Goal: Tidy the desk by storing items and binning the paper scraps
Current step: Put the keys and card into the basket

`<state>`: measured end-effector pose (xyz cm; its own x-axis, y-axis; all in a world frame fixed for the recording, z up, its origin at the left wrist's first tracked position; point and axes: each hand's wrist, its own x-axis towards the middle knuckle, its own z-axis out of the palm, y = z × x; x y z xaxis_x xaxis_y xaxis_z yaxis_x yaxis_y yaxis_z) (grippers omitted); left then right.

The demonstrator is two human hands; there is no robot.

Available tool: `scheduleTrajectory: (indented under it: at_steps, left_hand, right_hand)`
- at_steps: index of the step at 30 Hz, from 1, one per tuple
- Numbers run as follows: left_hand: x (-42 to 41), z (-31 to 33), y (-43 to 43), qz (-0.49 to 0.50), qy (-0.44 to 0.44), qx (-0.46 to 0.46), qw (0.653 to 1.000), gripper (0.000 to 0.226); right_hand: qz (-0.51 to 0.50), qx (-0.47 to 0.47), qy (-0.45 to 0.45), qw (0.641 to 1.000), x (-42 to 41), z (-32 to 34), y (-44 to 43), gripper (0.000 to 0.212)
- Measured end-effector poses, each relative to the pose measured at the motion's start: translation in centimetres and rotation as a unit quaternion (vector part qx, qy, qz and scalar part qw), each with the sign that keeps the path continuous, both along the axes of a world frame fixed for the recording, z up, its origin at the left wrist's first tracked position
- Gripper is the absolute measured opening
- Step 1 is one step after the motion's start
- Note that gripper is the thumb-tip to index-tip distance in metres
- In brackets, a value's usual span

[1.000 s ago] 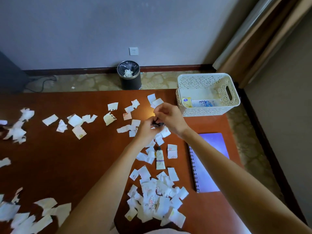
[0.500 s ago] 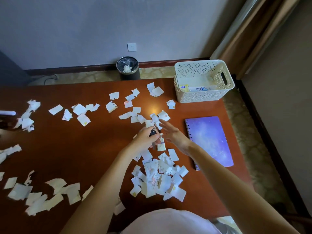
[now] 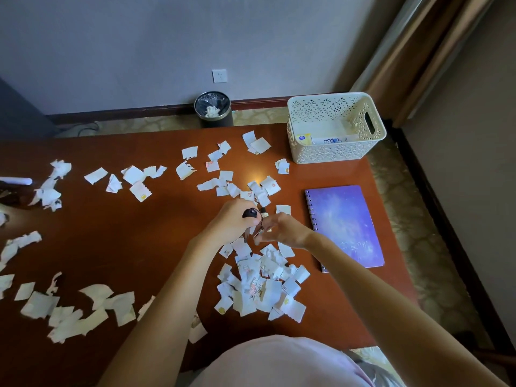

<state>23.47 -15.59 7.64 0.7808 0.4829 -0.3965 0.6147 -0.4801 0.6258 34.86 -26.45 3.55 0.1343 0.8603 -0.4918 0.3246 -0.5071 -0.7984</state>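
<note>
Desk (image 3: 125,233), near edge partly cut off by a pale garment (image 3: 279,364). A scrap heap (image 3: 262,286) lies near-left of the notebook (image 3: 346,224), with bare wood further left. The left hand (image 3: 231,222), left of the notebook, grips a black-capped item (image 3: 250,213) in curled fingers. Its cap points up and away; the body is hidden and its axis unclear. The right hand (image 3: 284,229) is beside it, its fingers curled but blurred, so any hold is undeterminable. Beyond the notebook are loose scraps (image 3: 223,185), a basket (image 3: 335,155) at the far edge, and a bin (image 3: 217,122) on the floor.
</note>
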Motion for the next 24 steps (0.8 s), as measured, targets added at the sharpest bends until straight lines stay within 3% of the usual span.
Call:
scheduleTrajectory:
  at_steps: [2, 7, 13, 18, 24]
  left_hand:
    - [0.2, -0.2, -0.3, 0.021, -0.02, -0.008, 1.0, 0.018]
    - [0.1, 0.0, -0.4, 0.067, -0.051, -0.009, 0.996, 0.031]
    - [1.1, -0.4, -2.1, 0.143, -0.067, -0.032, 0.987, 0.029]
    - [1.7, -1.4, -3.6, 0.227, -0.086, -0.08, 0.967, 0.03]
    - [2.5, -2.5, -3.6, 0.242, -0.064, -0.094, 0.964, 0.023]
  right_hand:
    - [-0.004, -0.004, -0.001, 1.0, -0.1, -0.1, -0.3, 0.015]
    - [-0.179, 0.03, -0.003, 0.983, 0.3, -0.7, -0.4, 0.009]
    - [-0.308, 0.089, 0.125, 0.939, 0.1, 0.2, -0.4, 0.007]
    - [-0.305, 0.061, 0.17, 0.935, -0.5, 0.1, -1.4, 0.023]
    - [-0.265, 0.037, 0.218, 0.939, 0.7, -0.4, -2.7, 0.018]
